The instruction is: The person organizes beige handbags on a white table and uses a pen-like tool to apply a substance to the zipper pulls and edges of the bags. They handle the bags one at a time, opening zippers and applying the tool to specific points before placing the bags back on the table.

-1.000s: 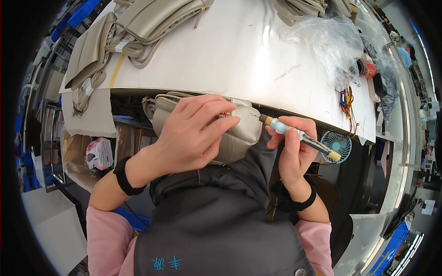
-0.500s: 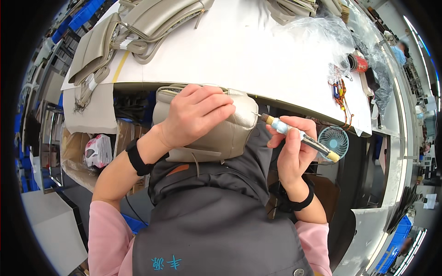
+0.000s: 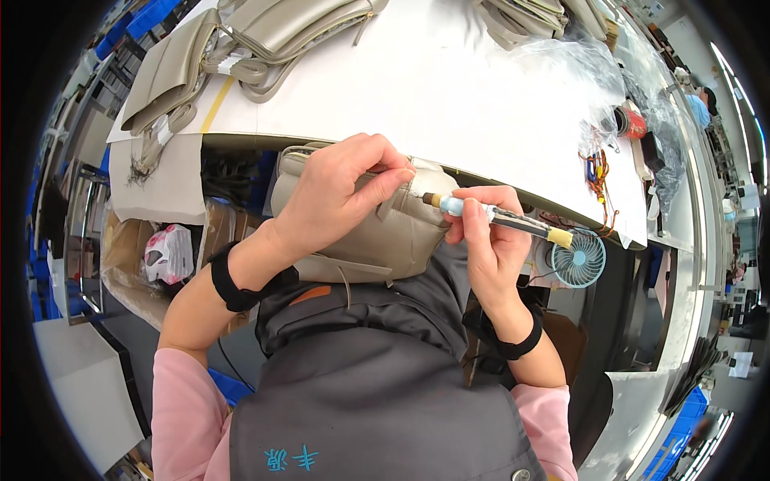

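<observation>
A metallic beige leather bag (image 3: 377, 244) rests on my lap against the table's edge, its zipped opening at the top. My left hand (image 3: 341, 188) is over the bag, thumb and forefinger pinched together just above its upper right side. What sits between those fingertips is too small to make out. In my right hand (image 3: 485, 232) is a pen-like tool (image 3: 513, 220) with a tape-wrapped handle, held like a pencil. Its brown collar and thin tip point left, close to my left fingertips and the bag's side. Whether the tip touches anything cannot be told.
More beige bags (image 3: 293, 28) with bundled straps lie on the white table (image 3: 449, 104), at the far left and far right. Clear plastic film (image 3: 561, 76), a red can-like roll (image 3: 631, 123) and coloured wires (image 3: 595, 172) lie right. A small blue fan (image 3: 578, 258) stands below the table edge.
My right hand has brought the tool leftward, its tip nearer my left fingers. My left hand has lifted off the bag's surface, and its fingers have drawn into a pinch.
</observation>
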### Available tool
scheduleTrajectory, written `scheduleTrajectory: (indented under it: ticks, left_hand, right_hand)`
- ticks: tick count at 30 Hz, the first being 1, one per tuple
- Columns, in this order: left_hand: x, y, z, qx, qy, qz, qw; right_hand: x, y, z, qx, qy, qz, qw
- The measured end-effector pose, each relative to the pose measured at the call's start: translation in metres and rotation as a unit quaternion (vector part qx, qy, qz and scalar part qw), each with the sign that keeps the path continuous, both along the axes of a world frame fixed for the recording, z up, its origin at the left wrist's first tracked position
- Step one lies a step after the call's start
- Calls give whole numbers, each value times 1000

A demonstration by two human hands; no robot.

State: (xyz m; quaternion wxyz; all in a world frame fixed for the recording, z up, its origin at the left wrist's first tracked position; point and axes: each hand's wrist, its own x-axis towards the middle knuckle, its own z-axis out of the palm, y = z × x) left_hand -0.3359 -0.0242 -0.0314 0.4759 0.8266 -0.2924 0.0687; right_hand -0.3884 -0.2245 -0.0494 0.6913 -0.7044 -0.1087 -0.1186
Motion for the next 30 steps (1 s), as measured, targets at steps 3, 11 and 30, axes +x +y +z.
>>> scheduleTrajectory:
  ticks: [3,11,30]
  left_hand:
    - [-1,0,-1,0,4,-4,1000]
    - [-1,-1,0,6,8,-3,1000]
    - [-1,0,-2,-29,46,-12,998]
  right_hand:
    - [2,-3,-2,-31,-1,-4,1000]
    - [2,-2,-2,-28,10,-12,999]
    - [2,-2,-1,-40,15,-12,999]
